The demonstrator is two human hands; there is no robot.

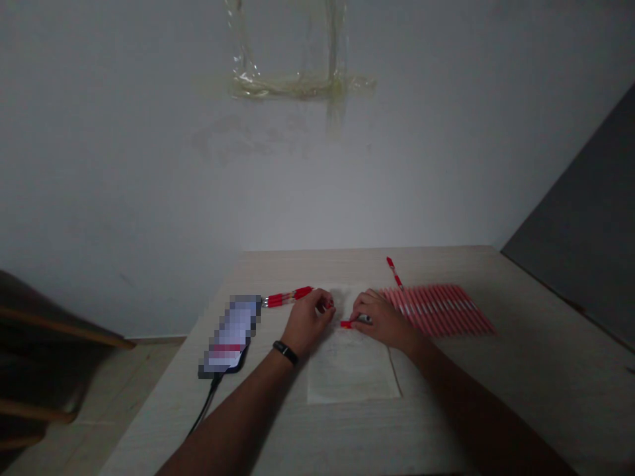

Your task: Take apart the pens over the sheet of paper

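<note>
Both hands rest on a light wooden table [520,370] over a sheet of white paper [350,367]. My left hand [310,320] is curled, with a small red piece showing at its fingertips. My right hand [380,317] is closed on a red pen [353,322] that points left toward the other hand. A row of several red pens [439,307] lies side by side just right of my right hand. Two or three red pens [288,297] lie behind my left hand. A single red pen [394,271] lies apart, farther back.
A phone [231,334] with a cable [206,406] lies on the table left of my left hand. A dark wristband [285,352] is on my left wrist. A grey wall stands behind the table. Dark furniture [34,370] is at the far left.
</note>
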